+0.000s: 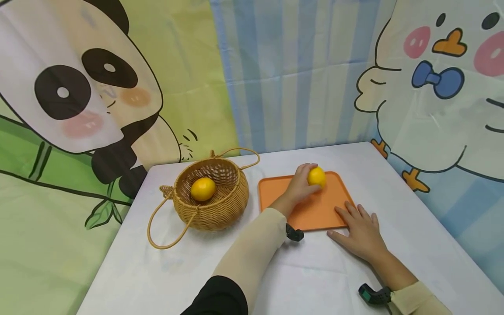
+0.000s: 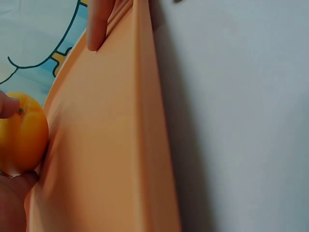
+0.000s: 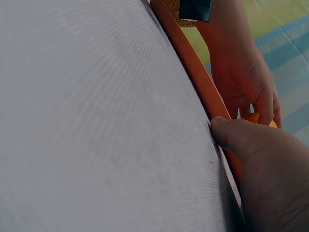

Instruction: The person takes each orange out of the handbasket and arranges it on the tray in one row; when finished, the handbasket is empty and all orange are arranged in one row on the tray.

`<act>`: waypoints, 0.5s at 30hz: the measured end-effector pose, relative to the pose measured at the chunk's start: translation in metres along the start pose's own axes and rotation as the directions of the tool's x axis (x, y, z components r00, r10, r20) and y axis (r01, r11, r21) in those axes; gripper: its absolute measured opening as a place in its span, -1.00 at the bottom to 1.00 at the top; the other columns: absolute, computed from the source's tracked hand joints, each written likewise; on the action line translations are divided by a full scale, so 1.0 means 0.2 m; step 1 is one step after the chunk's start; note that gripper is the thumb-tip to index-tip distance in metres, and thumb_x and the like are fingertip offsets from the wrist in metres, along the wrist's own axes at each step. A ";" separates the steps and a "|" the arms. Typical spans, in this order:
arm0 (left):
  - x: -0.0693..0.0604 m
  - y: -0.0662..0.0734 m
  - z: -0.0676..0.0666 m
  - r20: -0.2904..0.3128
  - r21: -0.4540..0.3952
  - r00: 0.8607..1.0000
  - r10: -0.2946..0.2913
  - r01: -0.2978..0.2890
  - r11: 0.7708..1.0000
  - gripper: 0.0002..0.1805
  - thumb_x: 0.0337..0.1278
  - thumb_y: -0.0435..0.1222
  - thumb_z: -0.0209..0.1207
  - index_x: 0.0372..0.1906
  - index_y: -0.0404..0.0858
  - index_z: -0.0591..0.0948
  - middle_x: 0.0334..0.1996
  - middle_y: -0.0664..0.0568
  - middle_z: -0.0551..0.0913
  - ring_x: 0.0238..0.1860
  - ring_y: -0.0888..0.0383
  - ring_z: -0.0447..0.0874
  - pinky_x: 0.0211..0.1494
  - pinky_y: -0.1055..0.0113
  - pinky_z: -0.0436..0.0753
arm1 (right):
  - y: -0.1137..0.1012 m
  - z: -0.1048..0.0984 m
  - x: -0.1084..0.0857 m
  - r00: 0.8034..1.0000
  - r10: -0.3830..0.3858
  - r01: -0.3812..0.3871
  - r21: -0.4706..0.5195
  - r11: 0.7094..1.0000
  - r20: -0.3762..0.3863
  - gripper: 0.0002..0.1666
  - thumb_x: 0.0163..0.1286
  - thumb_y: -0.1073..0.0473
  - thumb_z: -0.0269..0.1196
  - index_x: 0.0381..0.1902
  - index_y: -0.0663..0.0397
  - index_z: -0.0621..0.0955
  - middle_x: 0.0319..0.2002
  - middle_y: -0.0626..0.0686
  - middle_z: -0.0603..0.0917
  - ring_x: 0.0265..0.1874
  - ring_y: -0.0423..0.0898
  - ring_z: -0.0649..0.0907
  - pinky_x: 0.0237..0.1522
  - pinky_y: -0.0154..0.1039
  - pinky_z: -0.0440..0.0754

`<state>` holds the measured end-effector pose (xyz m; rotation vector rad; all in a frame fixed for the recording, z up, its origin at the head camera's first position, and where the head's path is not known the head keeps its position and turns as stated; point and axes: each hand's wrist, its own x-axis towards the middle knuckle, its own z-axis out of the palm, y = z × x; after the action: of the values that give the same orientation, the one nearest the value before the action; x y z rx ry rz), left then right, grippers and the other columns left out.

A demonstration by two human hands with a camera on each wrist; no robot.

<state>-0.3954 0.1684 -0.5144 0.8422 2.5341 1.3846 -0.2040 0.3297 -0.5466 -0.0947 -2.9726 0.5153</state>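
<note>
In the head view my left hand (image 1: 300, 187) grips a yellow-orange fruit (image 1: 316, 177) over the far part of an orange tray (image 1: 315, 212). The left wrist view shows a finger and thumb on opposite sides of the fruit (image 2: 24, 135), above the tray (image 2: 96, 130). My right hand (image 1: 360, 234) lies with fingers spread at the tray's near right corner, fingertips on its edge. In the right wrist view the right thumb of that hand (image 3: 270, 164) touches the tray's rim (image 3: 198, 72), and the left hand (image 3: 241, 72) is beyond it.
A wicker basket (image 1: 214, 214) with another yellow-orange fruit (image 1: 202, 189) inside stands left of the tray, its handles folded outward. White cloth (image 1: 177, 280) covers the table. Printed curtains with a panda (image 1: 63, 92) and a white bird (image 1: 433, 122) hang behind and beside it.
</note>
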 end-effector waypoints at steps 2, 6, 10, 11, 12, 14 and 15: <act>0.01 0.01 0.01 0.003 0.006 1.000 0.000 0.000 1.000 -0.22 0.32 -0.25 0.45 0.56 0.11 0.39 0.58 0.10 0.25 0.24 0.10 0.51 0.37 0.24 0.54 | 0.00 0.00 0.00 1.000 -0.002 0.002 -0.001 1.000 0.001 0.17 0.28 -0.56 0.34 0.56 0.12 0.45 0.61 0.44 0.20 0.55 0.59 0.08 0.40 0.69 -0.23; 0.03 0.03 0.05 0.007 0.025 1.000 0.011 -0.011 1.000 -0.21 0.30 -0.25 0.46 0.55 0.11 0.40 0.57 0.11 0.26 0.23 0.11 0.52 0.36 0.24 0.55 | 0.00 0.00 0.00 1.000 -0.004 0.004 -0.006 1.000 0.000 0.16 0.28 -0.55 0.35 0.56 0.11 0.44 0.60 0.44 0.21 0.55 0.59 0.09 0.39 0.69 -0.23; 0.05 0.06 0.08 0.019 0.044 1.000 0.014 -0.015 0.999 -0.21 0.30 -0.24 0.47 0.55 0.13 0.39 0.58 0.14 0.25 0.25 0.13 0.51 0.38 0.27 0.53 | 0.00 -0.01 0.00 1.000 0.002 -0.002 -0.012 1.000 -0.004 0.16 0.28 -0.54 0.36 0.56 0.12 0.45 0.60 0.44 0.21 0.55 0.59 0.09 0.40 0.69 -0.23; 0.05 0.06 0.08 0.023 0.046 1.000 0.015 -0.016 0.999 -0.21 0.30 -0.24 0.47 0.55 0.12 0.39 0.58 0.14 0.25 0.26 0.13 0.51 0.39 0.27 0.53 | 0.00 -0.01 0.00 1.000 0.004 -0.004 -0.011 1.000 -0.004 0.15 0.28 -0.53 0.36 0.56 0.12 0.45 0.60 0.44 0.21 0.55 0.59 0.08 0.40 0.69 -0.23; 0.05 0.07 0.08 0.024 0.047 1.000 0.015 -0.017 0.999 -0.21 0.30 -0.24 0.47 0.55 0.12 0.39 0.58 0.15 0.24 0.27 0.13 0.51 0.39 0.27 0.52 | 0.00 0.00 0.00 1.000 0.007 -0.007 -0.010 1.000 -0.003 0.16 0.28 -0.54 0.36 0.56 0.11 0.45 0.60 0.44 0.21 0.55 0.59 0.08 0.40 0.68 -0.24; 0.06 0.08 0.09 0.027 0.050 1.000 0.012 -0.013 0.999 -0.22 0.31 -0.24 0.46 0.55 0.12 0.39 0.59 0.14 0.24 0.28 0.12 0.50 0.41 0.27 0.52 | 0.00 0.00 0.00 1.000 0.009 -0.009 -0.007 1.000 -0.001 0.16 0.28 -0.54 0.36 0.56 0.11 0.45 0.60 0.44 0.21 0.55 0.58 0.07 0.41 0.68 -0.25; 0.05 0.09 0.09 0.028 0.049 1.000 0.009 -0.010 0.999 -0.22 0.31 -0.25 0.46 0.55 0.11 0.40 0.59 0.14 0.24 0.29 0.12 0.50 0.41 0.26 0.51 | 0.00 0.00 0.00 1.000 0.009 -0.009 -0.004 1.000 0.000 0.16 0.28 -0.54 0.36 0.56 0.11 0.45 0.60 0.44 0.21 0.55 0.58 0.07 0.41 0.67 -0.26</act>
<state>-0.3907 0.1949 -0.5092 0.8771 2.5565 1.3085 -0.2044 0.3300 -0.5465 -0.1079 -2.9741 0.5104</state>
